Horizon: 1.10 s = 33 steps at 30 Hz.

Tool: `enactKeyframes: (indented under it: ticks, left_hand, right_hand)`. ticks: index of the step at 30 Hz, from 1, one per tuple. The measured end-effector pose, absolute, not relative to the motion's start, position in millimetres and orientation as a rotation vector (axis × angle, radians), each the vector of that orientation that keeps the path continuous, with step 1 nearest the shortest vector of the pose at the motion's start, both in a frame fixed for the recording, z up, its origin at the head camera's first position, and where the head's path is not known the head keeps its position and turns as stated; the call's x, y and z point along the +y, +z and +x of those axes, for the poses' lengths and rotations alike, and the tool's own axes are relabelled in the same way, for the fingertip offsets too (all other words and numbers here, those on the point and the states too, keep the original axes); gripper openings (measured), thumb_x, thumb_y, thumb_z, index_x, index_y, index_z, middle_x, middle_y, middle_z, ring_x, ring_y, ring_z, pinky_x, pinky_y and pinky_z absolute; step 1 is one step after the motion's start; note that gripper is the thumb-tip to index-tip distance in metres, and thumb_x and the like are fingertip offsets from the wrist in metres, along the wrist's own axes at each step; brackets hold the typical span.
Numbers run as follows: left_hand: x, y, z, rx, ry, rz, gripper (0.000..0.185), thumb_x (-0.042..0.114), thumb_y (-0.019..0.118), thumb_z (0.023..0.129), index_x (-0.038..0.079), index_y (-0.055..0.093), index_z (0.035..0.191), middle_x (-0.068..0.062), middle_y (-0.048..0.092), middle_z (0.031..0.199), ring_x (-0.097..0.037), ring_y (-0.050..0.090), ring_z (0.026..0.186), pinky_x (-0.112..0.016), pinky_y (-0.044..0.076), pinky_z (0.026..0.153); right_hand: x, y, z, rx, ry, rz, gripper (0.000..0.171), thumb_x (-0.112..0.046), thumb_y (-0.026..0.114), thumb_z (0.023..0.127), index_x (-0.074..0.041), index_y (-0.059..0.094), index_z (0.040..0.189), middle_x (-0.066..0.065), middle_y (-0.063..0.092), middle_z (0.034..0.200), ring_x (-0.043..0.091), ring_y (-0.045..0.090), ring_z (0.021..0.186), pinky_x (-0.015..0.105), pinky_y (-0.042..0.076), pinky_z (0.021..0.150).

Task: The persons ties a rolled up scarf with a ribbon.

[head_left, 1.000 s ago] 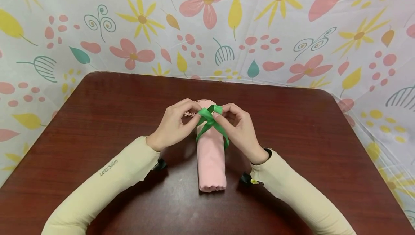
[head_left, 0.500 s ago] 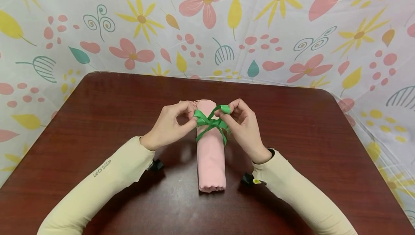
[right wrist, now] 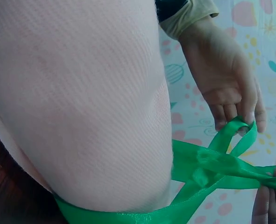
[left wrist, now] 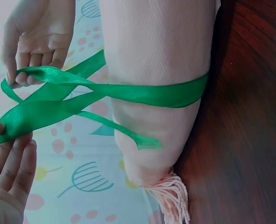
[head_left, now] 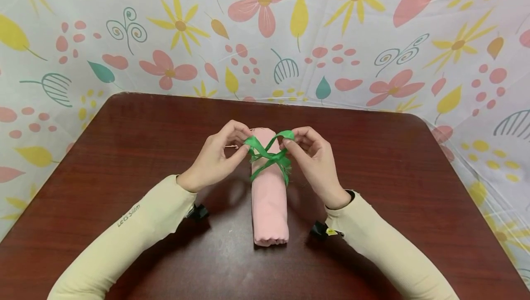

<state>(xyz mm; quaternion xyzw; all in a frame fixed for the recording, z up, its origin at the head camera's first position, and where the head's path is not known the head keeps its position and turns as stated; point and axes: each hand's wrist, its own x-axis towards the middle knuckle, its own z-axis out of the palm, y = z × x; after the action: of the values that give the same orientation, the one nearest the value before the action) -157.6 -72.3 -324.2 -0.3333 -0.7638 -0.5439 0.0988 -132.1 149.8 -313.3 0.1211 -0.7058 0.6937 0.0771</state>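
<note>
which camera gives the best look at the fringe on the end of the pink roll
The left wrist view: the fringe hangs in sharp close-up from the end of the pink roll, below the green ribbon. In the head view only a faint bit shows beside the left hand. The right wrist view shows none.

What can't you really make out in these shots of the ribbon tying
- Head view: whether the shiny green satin ribbon is knotted; its crossing is too small.
- Left wrist view: the left hand is cut off by the frame edge.
- Right wrist view: the rolled pink cloth fills the frame, hiding the dark wooden table; the right hand is cut off.
</note>
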Motion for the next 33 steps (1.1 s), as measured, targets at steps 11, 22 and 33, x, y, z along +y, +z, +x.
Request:
enactKeyframes:
  ticks: [11, 22, 33]
  left_hand:
    - [-76.3, -321.0, -157.9, -2.315, -1.513, -0.979, 0.022, 0.004, 0.063, 0.091, 0.007, 0.059, 0.113, -0.007, 0.065, 0.088, -0.01, 0.06, 0.082, -0.03, 0.053, 0.078]
    - [-76.5, -321.1, -156.4, -2.271, -1.552, -0.964, 0.014, 0.0, 0.061, 0.091, 0.005, 0.06, 0.104, -0.006, 0.062, 0.106, -0.018, 0.066, 0.087, -0.025, 0.052, 0.075]
    - [-78.3, -318.7, -155.0, -2.278, -1.585, -0.951, 0.018, 0.0, 0.057, 0.093, 0.007, 0.061, 0.109, -0.005, 0.06, 0.107, -0.012, 0.062, 0.063, -0.025, 0.042, 0.056]
  right_hand:
    - [155.3, -312.7, -133.1, -2.125, 2.03, 0.344, 0.014, -0.009, 0.063, 0.091, 0.0, 0.06, 0.101, -0.003, 0.067, 0.083, 0.02, 0.065, 0.081, 0.028, 0.053, 0.077]
    - [157.9, -313.1, -133.1, -2.138, 1.989, 0.322, 0.007, -0.01, 0.059, 0.094, -0.006, 0.063, 0.097, 0.004, 0.067, 0.079, 0.02, 0.065, 0.081, 0.03, 0.053, 0.078]
    - [162.5, -311.4, -132.5, -2.112, 2.028, 0.287, 0.016, -0.012, 0.058, 0.095, 0.003, 0.06, 0.1, 0.005, 0.067, 0.08, 0.02, 0.065, 0.083, 0.033, 0.053, 0.082]
